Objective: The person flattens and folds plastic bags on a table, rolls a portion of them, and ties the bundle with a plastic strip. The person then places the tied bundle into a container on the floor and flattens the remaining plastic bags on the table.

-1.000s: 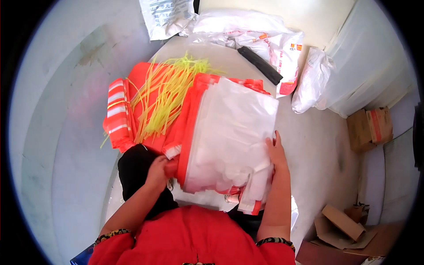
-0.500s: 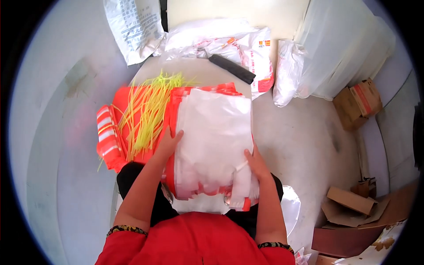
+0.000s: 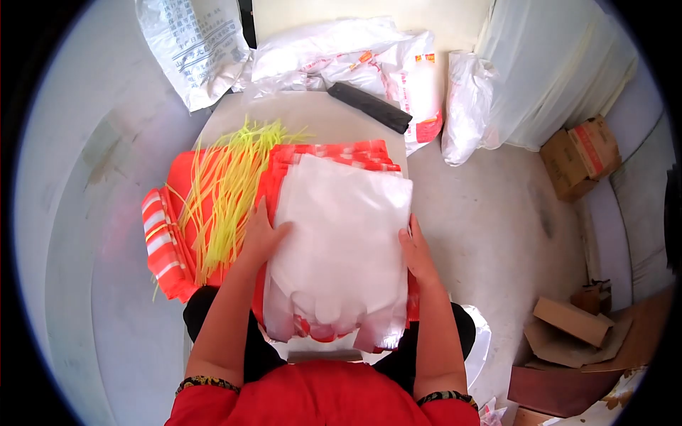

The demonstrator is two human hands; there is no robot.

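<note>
A thick stack of white and red plastic bags (image 3: 341,234) lies in front of me over my lap and the table edge. My left hand (image 3: 266,236) grips its left side, with the thumb on the top white bag. On the opposite side my right hand (image 3: 418,254) holds the right edge, fingers partly hidden behind it. Loose yellow ties (image 3: 231,199) are spread left of the stack, on red-orange plastic bags (image 3: 182,172). Beside them sits a folded red-and-white striped bundle (image 3: 162,245) with a yellow tie around it.
A black roll (image 3: 369,108) lies on the table's (image 3: 234,110) far part. White printed sacks (image 3: 327,53) stand behind it, and another white sack (image 3: 465,106) is right of them. Cardboard boxes (image 3: 582,156) are on the floor at right, with an opened carton (image 3: 568,341) nearer.
The strip folded up at the stack's lower right corner now hangs flatter. Both hands stay at the sides of the stack, which sits slightly lower in view. The camera view has shifted a little.
</note>
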